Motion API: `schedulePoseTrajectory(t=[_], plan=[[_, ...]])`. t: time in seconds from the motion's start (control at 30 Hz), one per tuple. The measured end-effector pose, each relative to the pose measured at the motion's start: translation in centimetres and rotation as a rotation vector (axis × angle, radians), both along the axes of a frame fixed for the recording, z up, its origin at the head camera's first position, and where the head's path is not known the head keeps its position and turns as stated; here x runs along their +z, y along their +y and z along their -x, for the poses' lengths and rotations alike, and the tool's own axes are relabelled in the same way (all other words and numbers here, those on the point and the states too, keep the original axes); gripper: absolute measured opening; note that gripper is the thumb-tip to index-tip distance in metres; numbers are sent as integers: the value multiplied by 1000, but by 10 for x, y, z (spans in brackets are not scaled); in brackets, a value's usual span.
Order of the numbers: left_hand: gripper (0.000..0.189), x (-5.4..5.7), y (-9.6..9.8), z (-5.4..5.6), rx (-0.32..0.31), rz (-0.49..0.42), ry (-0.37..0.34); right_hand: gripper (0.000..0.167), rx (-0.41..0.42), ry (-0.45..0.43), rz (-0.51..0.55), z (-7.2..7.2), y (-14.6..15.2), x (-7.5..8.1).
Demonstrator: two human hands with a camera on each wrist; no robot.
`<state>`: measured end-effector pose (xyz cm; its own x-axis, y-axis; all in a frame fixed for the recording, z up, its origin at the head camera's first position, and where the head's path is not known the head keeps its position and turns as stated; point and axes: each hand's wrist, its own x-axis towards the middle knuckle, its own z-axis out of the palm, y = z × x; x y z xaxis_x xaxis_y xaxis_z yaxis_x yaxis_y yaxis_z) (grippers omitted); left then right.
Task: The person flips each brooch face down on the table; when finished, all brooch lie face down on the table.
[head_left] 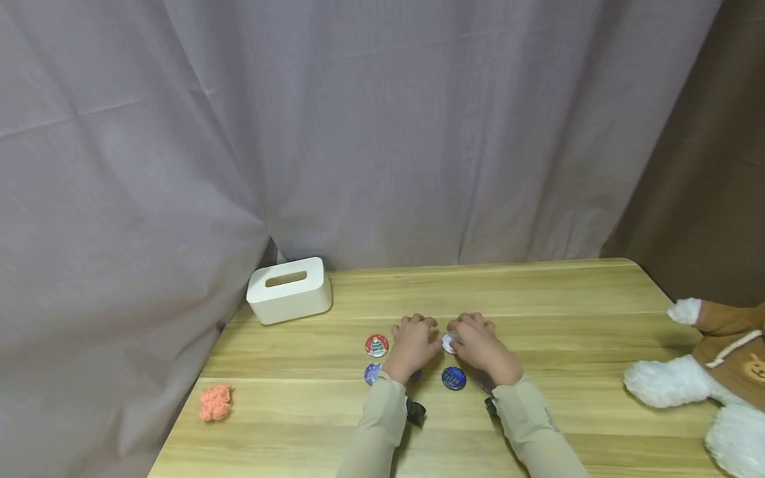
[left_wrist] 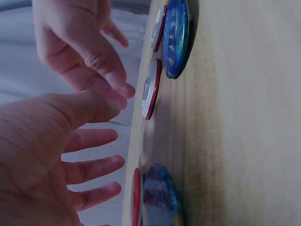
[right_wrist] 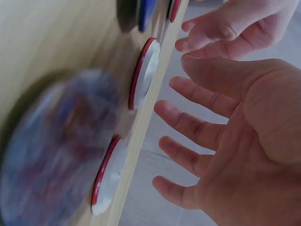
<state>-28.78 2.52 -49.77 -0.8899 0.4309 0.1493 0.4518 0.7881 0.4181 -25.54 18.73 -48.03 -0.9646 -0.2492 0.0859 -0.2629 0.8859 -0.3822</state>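
My left hand point(head_left: 411, 346) hovers over the table with fingers spread and loosely bent, holding nothing. Close by, my right hand point(head_left: 483, 345) is held the same way beside a white round badge point(head_left: 449, 343). In the left wrist view the two hands' fingertips look close together, above the badges. Left of my left hand lie a red badge with a tree picture point(head_left: 376, 346) and a purple-blue badge point(head_left: 372, 374). A dark blue badge point(head_left: 453, 378) lies between my forearms. Other badges are partly hidden under my wrists; one large blurred badge point(right_wrist: 61, 146) shows in the right wrist view.
A white tissue box point(head_left: 289, 292) stands at the table's back left. An orange yarn-like bundle point(head_left: 215, 402) lies near the left edge. On the right is a white plush toy in brown clothing point(head_left: 726, 338). Grey curtain point(head_left: 382, 133) hangs behind the wooden table point(head_left: 538, 292).
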Motion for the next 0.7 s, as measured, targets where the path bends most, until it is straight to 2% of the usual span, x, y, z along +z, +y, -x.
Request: schedulePoseTrajectory(t=[0.23, 0.37, 0.7], plan=[[34, 2, -4, -2, 2, 41, 28, 29, -6, -15, -2, 4, -12, 4], [35, 4, -15, 1, 6, 56, 54, 29, 2, 0, 8, 8, -18, 6], [39, 6, -43, 1, 26, 42, 32, 26, 24, 28, 26, 10, -29, 7]])
